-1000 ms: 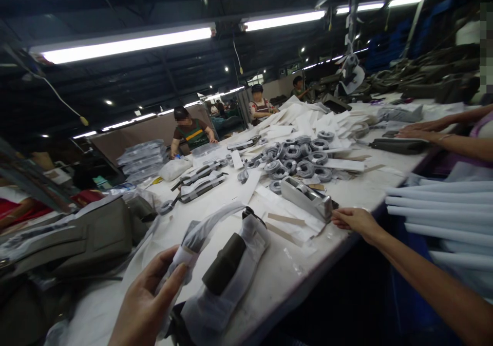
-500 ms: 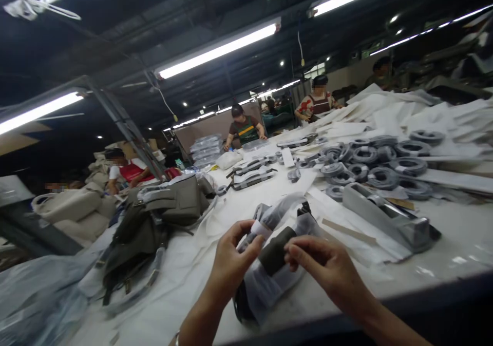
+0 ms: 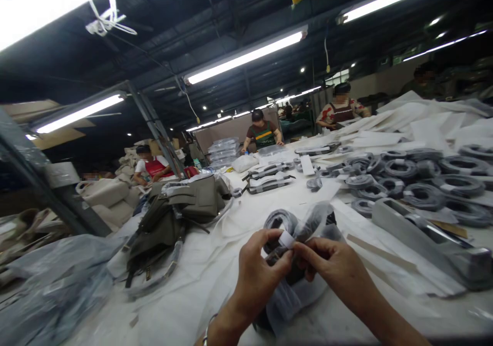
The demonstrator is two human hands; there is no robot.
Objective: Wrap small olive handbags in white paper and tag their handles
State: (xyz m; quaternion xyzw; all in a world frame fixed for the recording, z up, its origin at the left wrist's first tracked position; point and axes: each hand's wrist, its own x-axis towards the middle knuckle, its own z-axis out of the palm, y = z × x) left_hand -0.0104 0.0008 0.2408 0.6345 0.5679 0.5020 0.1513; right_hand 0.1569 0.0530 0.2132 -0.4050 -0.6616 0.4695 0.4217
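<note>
My left hand (image 3: 262, 264) grips a rolled-up grey strap (image 3: 278, 219) in clear wrapping, thumb and fingers closed around its near side. A white paper-like band (image 3: 285, 239) goes across the roll between those fingertips. My right hand (image 3: 331, 261) is pinched at the right edge of this band; its other fingers are curled in. Under both hands lies a dark item wrapped in translucent film (image 3: 295, 297), largely hidden by them. Its wrapped upper end (image 3: 318, 217) shows behind my right hand.
Several coiled straps (image 3: 423, 196) lie at the right, beside a grey tape dispenser (image 3: 408, 233). White sheets (image 3: 427, 125) are heaped behind them. An olive bag (image 3: 196, 199) is at the left, with plastic film (image 3: 57, 279) before it. A co-worker (image 3: 264, 130) stands across the table (image 3: 173, 310).
My right hand has moved in to the white band, beside my left fingertips. The dark item is now more covered by my hands. The view has shifted left.
</note>
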